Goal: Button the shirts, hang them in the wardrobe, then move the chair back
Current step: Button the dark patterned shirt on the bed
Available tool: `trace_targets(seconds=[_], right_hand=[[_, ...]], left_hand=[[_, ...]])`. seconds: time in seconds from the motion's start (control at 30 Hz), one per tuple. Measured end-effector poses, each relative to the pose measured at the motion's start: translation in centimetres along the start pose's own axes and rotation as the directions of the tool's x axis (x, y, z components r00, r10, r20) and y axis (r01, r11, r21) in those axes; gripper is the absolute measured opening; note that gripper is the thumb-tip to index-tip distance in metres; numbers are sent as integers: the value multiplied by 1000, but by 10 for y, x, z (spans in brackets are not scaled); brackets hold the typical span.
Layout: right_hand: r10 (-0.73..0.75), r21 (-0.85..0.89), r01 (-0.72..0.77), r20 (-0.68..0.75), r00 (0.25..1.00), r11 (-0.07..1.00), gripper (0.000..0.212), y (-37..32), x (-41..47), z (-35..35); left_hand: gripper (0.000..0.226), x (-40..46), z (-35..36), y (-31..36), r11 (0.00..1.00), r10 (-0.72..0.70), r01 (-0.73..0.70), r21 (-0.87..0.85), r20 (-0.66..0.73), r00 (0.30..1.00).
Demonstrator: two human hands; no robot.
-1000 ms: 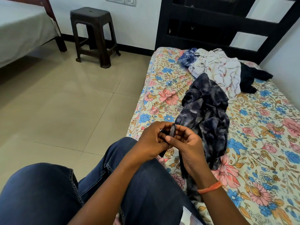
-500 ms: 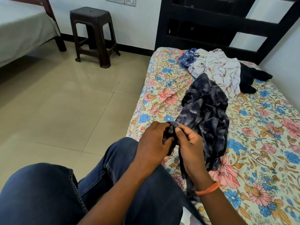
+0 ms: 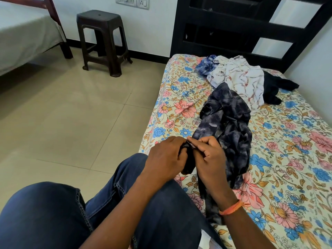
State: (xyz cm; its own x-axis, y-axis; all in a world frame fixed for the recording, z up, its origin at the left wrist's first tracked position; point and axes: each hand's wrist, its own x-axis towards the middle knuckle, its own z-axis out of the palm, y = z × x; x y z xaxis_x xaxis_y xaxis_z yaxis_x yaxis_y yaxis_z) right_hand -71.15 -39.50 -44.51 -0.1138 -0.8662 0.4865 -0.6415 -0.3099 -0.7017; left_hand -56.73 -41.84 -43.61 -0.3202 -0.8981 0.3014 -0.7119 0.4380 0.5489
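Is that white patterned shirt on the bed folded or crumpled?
Crumpled: the white patterned shirt lies bunched in irregular folds near the headboard.

a dark plastic stool (image 3: 102, 40) stands on the beige tiled floor (image 3: 68, 112) against the white wall, below a switch plate and socket (image 3: 133, 1). a second bed with a pale sheet (image 3: 23, 35) fills the upper left corner. the near bed wears a floral sheet (image 3: 287, 159) and has a black slatted headboard (image 3: 242, 27).
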Motion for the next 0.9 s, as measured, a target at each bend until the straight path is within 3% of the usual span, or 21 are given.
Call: trace_targets(seconds=[0.07, 0.17, 0.27, 0.33, 0.43, 0.47, 0.57, 0.63, 0.7, 0.8, 0.9], right_hand=[[-43, -27, 44, 19, 999, 999, 34, 0, 0, -1], [-86, -94, 91, 63, 994, 991, 34, 2, 1, -2], [-126, -169, 148, 135, 983, 975, 26, 3, 2, -4], [-117, -182, 144, 151, 982, 973, 20, 7, 4, -6], [-87, -175, 106, 113, 990, 979, 19, 12, 7, -7], [-81, -171, 95, 87, 993, 981, 21, 12, 8, -6], [-85, -121, 92, 68, 994, 988, 22, 6, 10, -5], [-72, -35, 79, 161, 984, 996, 18, 6, 12, -10], [-7, 35, 0, 225, 974, 999, 15, 13, 17, -21], [202, 18, -204, 87, 976, 979, 11, 42, 33, -46], [375, -80, -389, -148, 915, 918, 8, 90, 53, -74]], left_hand=[[27, -2, 3, 1, 998, 26, -22, 57, -60, 998], [43, -2, 7, -3, 967, 138, -94, 238, -172, 975], [48, -3, 10, -10, 928, 223, -163, 336, -149, 963], [44, -1, 11, -10, 956, 166, -143, 255, -74, 983], [26, 6, 8, -8, 998, -44, 47, -41, 66, 997], [28, 9, 9, -7, 998, -50, 54, -41, 97, 994], [20, 16, 9, -5, 985, 43, -57, 161, 90, 995], [21, 20, 15, -4, 957, 128, -128, 261, 14, 992], [23, 24, 28, -3, 912, 168, -166, 375, 28, 985], [27, 28, 62, 0, 848, 5, -136, 512, 249, 968], [26, 32, 82, 7, 875, -103, -94, 474, 373, 922]])
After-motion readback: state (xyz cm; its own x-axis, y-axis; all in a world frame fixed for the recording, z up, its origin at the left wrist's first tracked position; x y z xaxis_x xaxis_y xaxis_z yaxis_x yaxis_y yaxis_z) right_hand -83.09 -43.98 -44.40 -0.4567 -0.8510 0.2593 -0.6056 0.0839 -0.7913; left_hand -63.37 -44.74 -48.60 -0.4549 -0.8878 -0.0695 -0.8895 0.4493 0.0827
